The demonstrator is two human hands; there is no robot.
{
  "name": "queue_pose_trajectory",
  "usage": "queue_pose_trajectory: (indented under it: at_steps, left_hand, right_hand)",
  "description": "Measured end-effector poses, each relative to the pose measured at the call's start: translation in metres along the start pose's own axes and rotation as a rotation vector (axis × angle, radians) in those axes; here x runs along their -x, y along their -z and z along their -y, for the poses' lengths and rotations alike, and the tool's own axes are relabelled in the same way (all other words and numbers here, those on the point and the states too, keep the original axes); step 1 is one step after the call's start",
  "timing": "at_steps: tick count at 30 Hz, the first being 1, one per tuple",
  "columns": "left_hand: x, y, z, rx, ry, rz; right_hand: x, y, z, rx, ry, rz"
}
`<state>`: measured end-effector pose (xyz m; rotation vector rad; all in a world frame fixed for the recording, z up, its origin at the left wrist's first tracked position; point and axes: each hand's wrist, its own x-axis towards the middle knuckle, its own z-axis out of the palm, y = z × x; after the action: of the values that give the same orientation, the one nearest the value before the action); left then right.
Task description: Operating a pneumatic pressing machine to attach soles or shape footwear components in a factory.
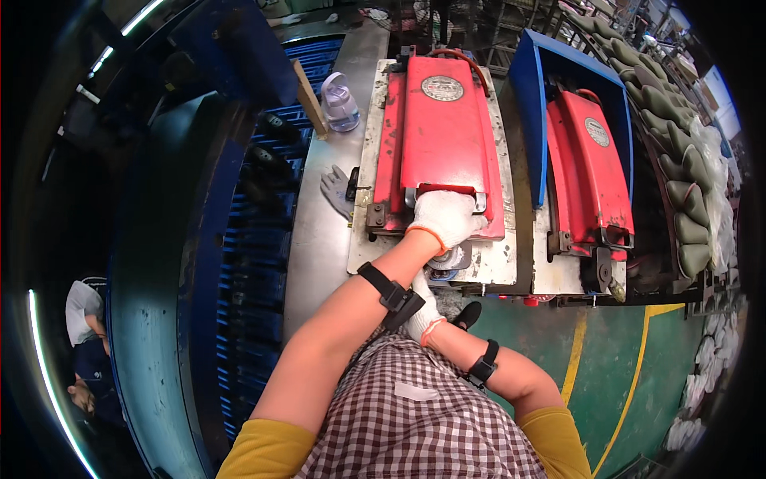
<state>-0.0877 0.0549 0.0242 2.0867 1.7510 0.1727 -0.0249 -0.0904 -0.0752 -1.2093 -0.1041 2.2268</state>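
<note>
My left hand (445,217), in a white knit glove with an orange cuff, is wrapped over the black handle (480,201) at the front end of a long red machine lid (447,136). The lid lies down on its red base. Lower and closer to my body, my right hand (423,310), gloved the same way, reaches up under my left forearm toward the machine's front. Its fingers are hidden there, so what they touch does not show. Just beyond it sits a round metal dial-like part (448,260) below the handle.
A second red machine (590,168) stands to the right inside a blue hood (531,120). Left are a clear bottle (341,102) and grey glove (337,190) on a metal top, beside a blue roller conveyor (259,231). Dark-green boot-shaped pieces (688,195) line a far-right rack. Another person (86,319) is far left.
</note>
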Motion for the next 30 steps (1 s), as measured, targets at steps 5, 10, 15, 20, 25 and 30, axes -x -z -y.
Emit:
queue_pose_trajectory:
  at_steps: [5, 10, 15, 20, 25, 30]
  left_hand:
    - [0.003, 0.041, 0.000, 0.018, -0.071, 0.019]
    - [-0.003, 0.113, -0.017, 0.008, -0.097, -0.180]
    - [-0.020, 0.183, -0.018, -0.190, -0.365, -0.661]
    - [-0.023, 0.206, -0.012, -0.400, -0.578, -1.139]
    - [-0.014, 0.216, -0.004, -0.304, -0.581, -1.014]
    - [0.013, 0.190, 0.037, -0.150, -0.687, -1.104]
  right_hand:
    - [0.010, 0.047, 0.068, 1.005, -0.173, 0.293]
    - [0.036, 0.052, 0.132, 1.122, -0.105, 0.288]
    - [0.001, 0.025, 0.192, 1.026, 0.236, 0.150]
    - [-0.084, -0.035, 0.201, 1.262, 1.108, -0.415]
    - [-0.133, -0.082, 0.179, 1.710, 1.076, -0.613]
    - [-0.137, -0.062, 0.219, 1.440, 1.055, -0.400]
